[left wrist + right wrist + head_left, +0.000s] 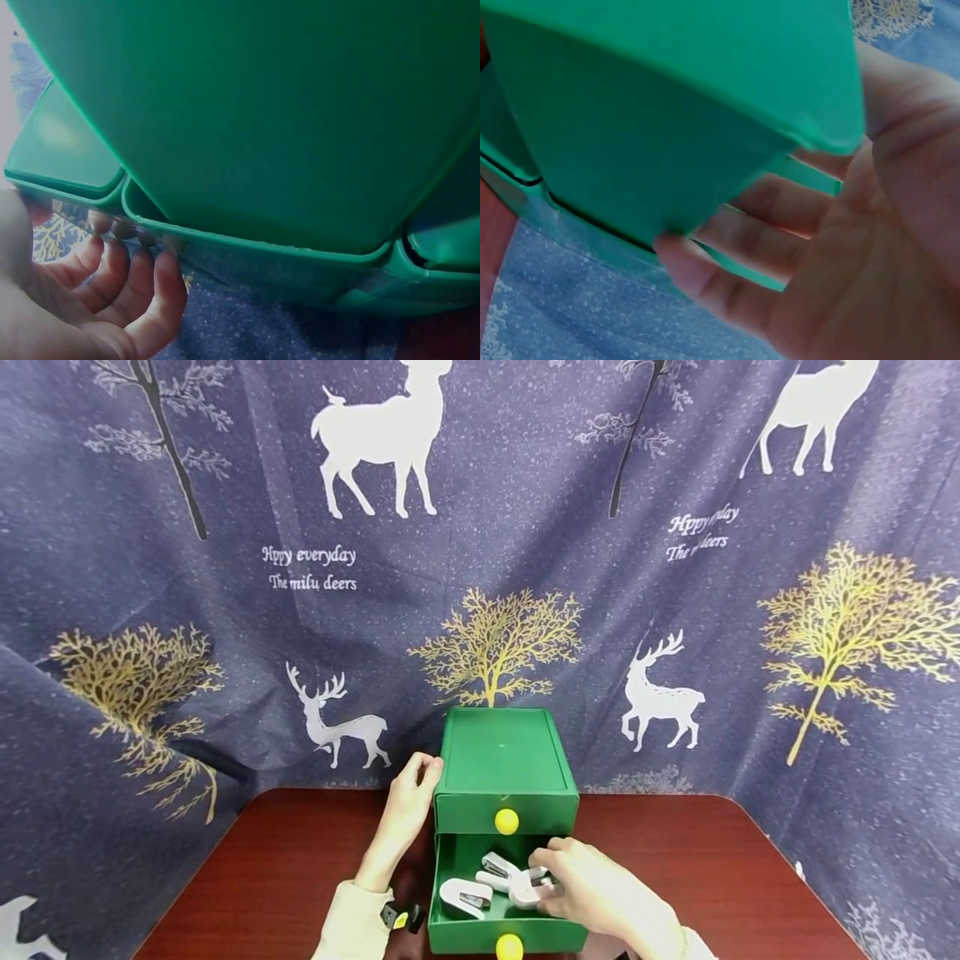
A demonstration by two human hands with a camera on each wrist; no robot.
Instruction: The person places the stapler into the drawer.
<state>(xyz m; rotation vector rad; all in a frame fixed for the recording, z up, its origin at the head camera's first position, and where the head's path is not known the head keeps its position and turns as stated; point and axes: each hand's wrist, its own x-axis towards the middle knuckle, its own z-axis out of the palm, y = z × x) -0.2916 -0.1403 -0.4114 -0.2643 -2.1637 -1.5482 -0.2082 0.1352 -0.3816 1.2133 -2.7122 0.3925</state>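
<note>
A green two-drawer box [501,747] stands on the table, its lower drawer [468,935] pulled out. Inside the drawer lie several white staplers: one at the left [465,897], another toward the back [497,870]. My right hand [592,885] reaches over the drawer's right side, thumb and forefinger on either side of a white stapler [522,892]. In the right wrist view its other fingers [746,244] run along the outside of the green drawer. My left hand [412,793] rests bent fingertips against the box's left side, near the top; the left wrist view shows these fingers [154,289] loosely bent.
The upper drawer is closed, with a yellow round knob [507,822]; another yellow knob [509,947] sits on the lower drawer. Reddish-brown table [315,860] extends to both sides. A dark blue curtain [525,543] with deer and trees hangs close behind the box.
</note>
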